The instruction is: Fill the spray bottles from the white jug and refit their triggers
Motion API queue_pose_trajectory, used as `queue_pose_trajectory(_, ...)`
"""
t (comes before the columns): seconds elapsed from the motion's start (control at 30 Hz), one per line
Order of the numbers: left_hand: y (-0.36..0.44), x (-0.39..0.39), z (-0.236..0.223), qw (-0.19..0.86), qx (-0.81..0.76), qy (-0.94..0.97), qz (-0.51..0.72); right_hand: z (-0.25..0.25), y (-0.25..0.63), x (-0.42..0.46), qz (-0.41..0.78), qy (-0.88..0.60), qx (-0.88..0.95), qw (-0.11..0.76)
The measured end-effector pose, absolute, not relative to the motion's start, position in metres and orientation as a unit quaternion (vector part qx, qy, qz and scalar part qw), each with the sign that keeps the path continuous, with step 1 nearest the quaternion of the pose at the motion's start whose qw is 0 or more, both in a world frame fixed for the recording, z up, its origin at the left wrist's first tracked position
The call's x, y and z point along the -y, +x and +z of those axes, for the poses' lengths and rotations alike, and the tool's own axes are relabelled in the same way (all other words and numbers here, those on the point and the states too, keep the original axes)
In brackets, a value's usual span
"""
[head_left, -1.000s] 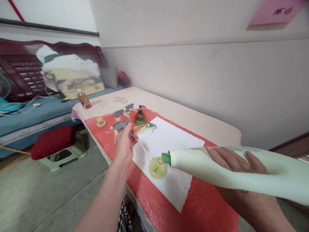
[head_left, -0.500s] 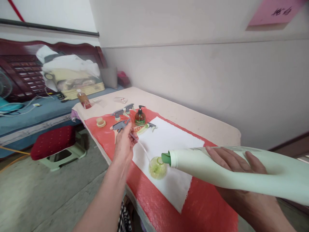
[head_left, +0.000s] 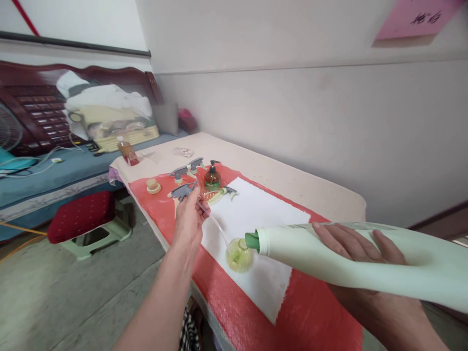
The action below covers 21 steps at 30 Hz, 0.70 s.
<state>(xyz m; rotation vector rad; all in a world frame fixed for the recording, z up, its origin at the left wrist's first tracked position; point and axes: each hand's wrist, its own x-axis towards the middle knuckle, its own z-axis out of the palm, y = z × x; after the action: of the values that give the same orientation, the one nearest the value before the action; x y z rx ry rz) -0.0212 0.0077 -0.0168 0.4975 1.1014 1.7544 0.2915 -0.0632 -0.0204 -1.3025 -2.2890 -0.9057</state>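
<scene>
My right hand (head_left: 360, 243) grips a large pale green jug (head_left: 365, 263), tipped on its side with its green spout (head_left: 252, 240) at the mouth of a small round yellow-green bottle (head_left: 239, 254). That bottle stands on a white cloth (head_left: 256, 214). My left hand (head_left: 188, 217) is closed on a grey trigger sprayer head (head_left: 183, 191); its thin clear tube (head_left: 215, 224) runs down toward the small bottle.
A red woven mat (head_left: 314, 317) covers the cream table (head_left: 292, 180). At its far end lie two more grey sprayer heads (head_left: 186, 169), an amber pump bottle (head_left: 212, 178), a yellow cap (head_left: 153, 185) and a brown bottle (head_left: 126, 149). A red stool (head_left: 82, 214) and a bed (head_left: 44, 170) stand left.
</scene>
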Motion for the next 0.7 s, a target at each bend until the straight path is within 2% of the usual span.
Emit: queue_pose_trajectory(0.7, -0.0215, -0.0077, -0.0166, 0.483, -0.456, 0.204, 0.719, -0.0234, 0.2963, 0.0640, -0.295, -0.476, 0.810, 0.174)
